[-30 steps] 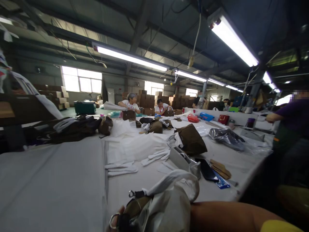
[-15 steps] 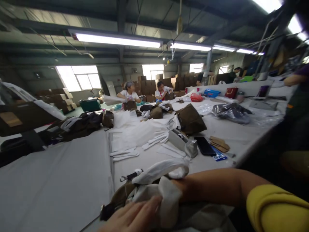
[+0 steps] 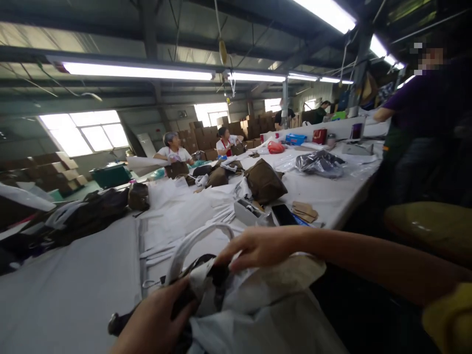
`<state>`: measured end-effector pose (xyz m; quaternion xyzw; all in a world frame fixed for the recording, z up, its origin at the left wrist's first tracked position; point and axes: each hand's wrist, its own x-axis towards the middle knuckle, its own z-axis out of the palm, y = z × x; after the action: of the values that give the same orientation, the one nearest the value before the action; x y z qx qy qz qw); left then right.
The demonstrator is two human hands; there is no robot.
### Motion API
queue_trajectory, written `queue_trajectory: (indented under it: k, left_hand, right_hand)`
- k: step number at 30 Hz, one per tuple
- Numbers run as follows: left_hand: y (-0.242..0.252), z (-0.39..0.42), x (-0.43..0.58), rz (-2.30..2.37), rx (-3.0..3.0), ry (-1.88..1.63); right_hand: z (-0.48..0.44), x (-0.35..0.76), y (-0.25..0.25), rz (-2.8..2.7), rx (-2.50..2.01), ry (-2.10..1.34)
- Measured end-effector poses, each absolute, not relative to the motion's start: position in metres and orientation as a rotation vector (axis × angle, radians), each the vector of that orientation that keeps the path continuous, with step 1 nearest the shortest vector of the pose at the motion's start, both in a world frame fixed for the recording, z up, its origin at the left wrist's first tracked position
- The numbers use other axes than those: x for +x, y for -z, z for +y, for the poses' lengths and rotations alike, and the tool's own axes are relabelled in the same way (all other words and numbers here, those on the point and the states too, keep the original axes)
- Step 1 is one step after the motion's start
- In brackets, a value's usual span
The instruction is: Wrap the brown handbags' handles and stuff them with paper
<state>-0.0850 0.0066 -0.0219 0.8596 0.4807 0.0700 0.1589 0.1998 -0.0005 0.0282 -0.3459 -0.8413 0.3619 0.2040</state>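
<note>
In front, a dark bag [image 3: 220, 283] shows a white-wrapped handle [image 3: 177, 258].

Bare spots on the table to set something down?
Biggest: the white surface at left, between the dark pile and the left hand. Smaller: the patch between the brown flat pieces and the plastic-wrapped bundle. Crowded: the middle, with white strips, phone and brown bag.

The white-handled bag [image 3: 265, 322] is cut off by the bottom edge.
</note>
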Motion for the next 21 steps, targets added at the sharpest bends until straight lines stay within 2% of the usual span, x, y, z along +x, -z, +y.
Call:
queue_trajectory:
  k: [3,5,6,9,11,13,16,21]
  left_hand:
    - [0.021,0.008,-0.086,1.470,2.483,-0.175]
    - [0.020,0.009,-0.084,1.493,2.460,-0.186]
    - [0.019,0.009,-0.083,1.499,2.442,-0.193]
    - [0.014,0.008,-0.081,1.481,2.454,-0.179]
    - [0.006,0.008,-0.080,1.464,2.507,-0.130]
    - [-0.006,0.007,-0.080,1.446,2.547,-0.095]
    - [-0.029,-0.001,-0.078,1.307,2.497,-0.152]
    - [-0.034,-0.032,-0.057,0.933,2.302,-0.363]
  right_hand:
    - [-0.033,0.265,-0.034,-2.130,-1.264,-0.535]
    - [-0.060,0.307,-0.015,-1.934,-1.546,-0.346]
    - [-0.075,0.324,0.001,-1.860,-1.670,-0.376]
    - [-0.118,0.342,0.063,-1.712,-1.812,-0.813]
    - [-0.138,0.331,0.098,-1.576,-1.741,-1.212]
    - [-0.149,0.310,0.116,-1.450,-1.585,-1.413]
    - [-0.143,0.277,0.108,-1.254,-1.278,-1.450]
    - [-0.110,0.219,0.048,-1.042,-0.862,-1.434]
